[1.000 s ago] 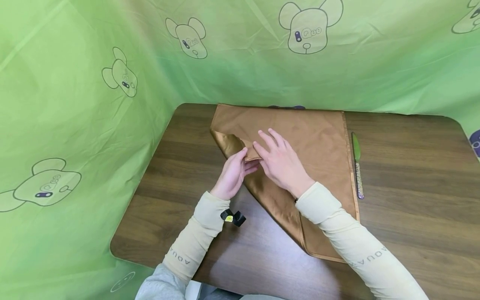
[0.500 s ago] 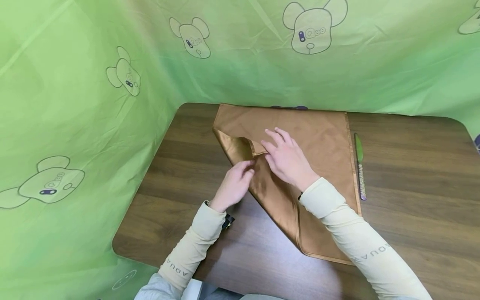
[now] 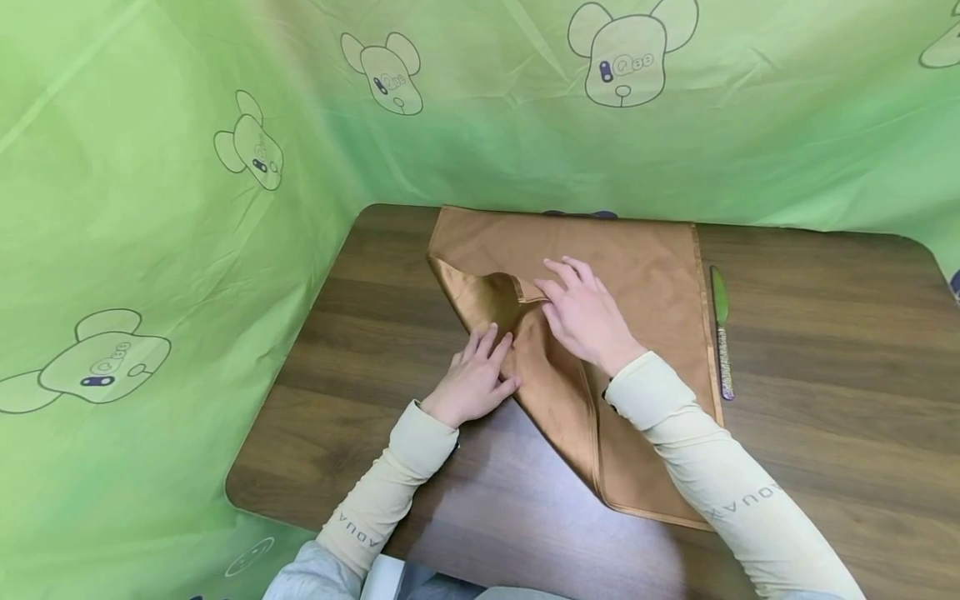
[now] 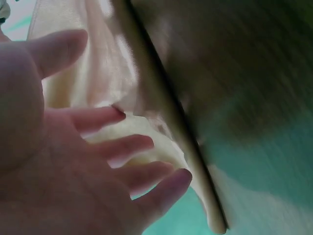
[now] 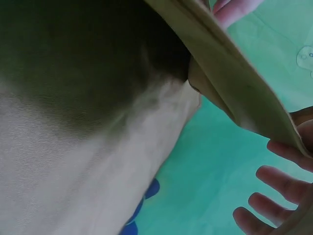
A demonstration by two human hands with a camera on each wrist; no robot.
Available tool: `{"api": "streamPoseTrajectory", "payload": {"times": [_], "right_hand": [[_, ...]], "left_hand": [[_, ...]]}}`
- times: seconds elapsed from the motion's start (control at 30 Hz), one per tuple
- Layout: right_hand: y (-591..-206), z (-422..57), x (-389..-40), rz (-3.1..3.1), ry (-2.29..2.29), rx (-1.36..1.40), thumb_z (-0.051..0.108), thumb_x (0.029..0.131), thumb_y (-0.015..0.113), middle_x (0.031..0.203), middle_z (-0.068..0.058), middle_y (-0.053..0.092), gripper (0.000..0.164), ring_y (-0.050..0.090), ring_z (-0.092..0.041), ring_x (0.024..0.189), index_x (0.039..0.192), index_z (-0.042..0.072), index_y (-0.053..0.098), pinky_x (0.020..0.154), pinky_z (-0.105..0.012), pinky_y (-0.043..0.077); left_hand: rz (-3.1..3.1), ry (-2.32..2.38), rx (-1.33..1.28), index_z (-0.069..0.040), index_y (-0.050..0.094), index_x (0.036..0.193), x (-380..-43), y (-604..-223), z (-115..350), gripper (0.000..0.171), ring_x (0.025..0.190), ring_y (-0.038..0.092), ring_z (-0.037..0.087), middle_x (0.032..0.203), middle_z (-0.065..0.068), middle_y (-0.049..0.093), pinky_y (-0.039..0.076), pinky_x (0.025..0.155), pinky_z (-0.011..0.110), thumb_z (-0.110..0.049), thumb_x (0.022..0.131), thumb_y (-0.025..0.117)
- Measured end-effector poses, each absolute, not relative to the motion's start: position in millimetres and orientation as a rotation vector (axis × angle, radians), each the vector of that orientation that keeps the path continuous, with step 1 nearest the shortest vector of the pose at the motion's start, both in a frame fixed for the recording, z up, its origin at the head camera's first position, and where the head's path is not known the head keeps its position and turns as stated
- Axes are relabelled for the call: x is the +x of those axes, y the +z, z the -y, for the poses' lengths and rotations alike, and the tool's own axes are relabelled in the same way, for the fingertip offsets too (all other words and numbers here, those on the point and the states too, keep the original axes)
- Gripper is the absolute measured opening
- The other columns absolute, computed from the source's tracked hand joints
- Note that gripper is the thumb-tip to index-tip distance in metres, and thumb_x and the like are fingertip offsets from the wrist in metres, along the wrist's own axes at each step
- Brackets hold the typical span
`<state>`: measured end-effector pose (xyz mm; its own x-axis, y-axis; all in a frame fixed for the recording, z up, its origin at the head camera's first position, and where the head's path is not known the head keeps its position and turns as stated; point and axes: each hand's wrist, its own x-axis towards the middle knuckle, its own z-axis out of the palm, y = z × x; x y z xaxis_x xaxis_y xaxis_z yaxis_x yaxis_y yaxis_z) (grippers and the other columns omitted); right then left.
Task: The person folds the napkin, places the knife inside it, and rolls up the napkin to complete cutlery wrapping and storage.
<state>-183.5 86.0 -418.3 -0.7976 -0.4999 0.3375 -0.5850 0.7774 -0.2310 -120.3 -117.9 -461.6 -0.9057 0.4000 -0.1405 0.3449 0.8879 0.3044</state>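
A brown satin cloth napkin [image 3: 637, 258] lies on the table, its near-left part folded over into a shiny flap [image 3: 551, 400]. My right hand [image 3: 588, 321] pinches the flap's corner between thumb and index finger. In the right wrist view, the raised hem [image 5: 239, 83] runs into that pinch while the other fingers [image 5: 274, 183] stay loose. At the diagonal fold, my left hand [image 3: 471, 379] lies with fingers spread, its fingertips on the cloth. The left wrist view has this hand's palm and straight fingers [image 4: 146, 176] beside the fold, holding nothing.
A knife [image 3: 722, 333] with a green-looking blade and patterned handle lies just right of the napkin. The wooden table [image 3: 832, 358] has rounded corners. Green printed curtains [image 3: 480, 125] stand close behind it and along its left side.
My left hand has let go of the flap's corner, drawn back toward the near left and spread onto the fold. My right hand keeps the corner and has moved slightly right.
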Motion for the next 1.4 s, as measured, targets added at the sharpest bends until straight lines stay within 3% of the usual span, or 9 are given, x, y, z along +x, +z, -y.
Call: {"api": "streamPoseTrajectory", "payload": {"times": [0.43, 1.03, 1.4], "right_hand": [[-429, -95, -190, 2.696, 0.545, 0.805, 0.014, 0.095, 0.051, 0.142, -0.019, 0.049, 0.031, 0.038, -0.039, 0.133, 0.121, 0.002, 0.064, 0.107, -0.054, 0.036], [-430, -121, -207, 2.76, 0.494, 0.708, 0.019, 0.096, 0.05, 0.143, -0.019, 0.048, 0.034, 0.035, -0.041, 0.136, 0.123, 0.005, 0.065, 0.101, -0.057, 0.038], [-437, -134, -216, 2.774, 0.478, 0.658, 0.02, 0.097, 0.052, 0.148, -0.022, 0.041, 0.034, 0.024, -0.041, 0.144, 0.125, 0.004, 0.063, 0.115, -0.057, 0.021]], "left_hand": [[-2.729, 0.225, 0.56, -0.02, 0.014, 0.156, -126, -468, 117, 0.08, 0.15, 0.007, 0.038, 0.163, 0.012, 0.006, 0.025, 0.114, 0.057, -0.055, 0.094, 0.05], [-2.699, 0.172, 0.498, -0.022, 0.012, 0.157, -132, -468, 109, 0.081, 0.151, -0.002, 0.034, 0.164, 0.011, -0.001, 0.017, 0.118, 0.056, -0.063, 0.094, 0.042], [-2.696, 0.153, 0.508, -0.023, 0.01, 0.157, -136, -469, 104, 0.083, 0.151, -0.003, 0.033, 0.163, 0.011, -0.001, 0.016, 0.118, 0.055, -0.067, 0.093, 0.039]]}}
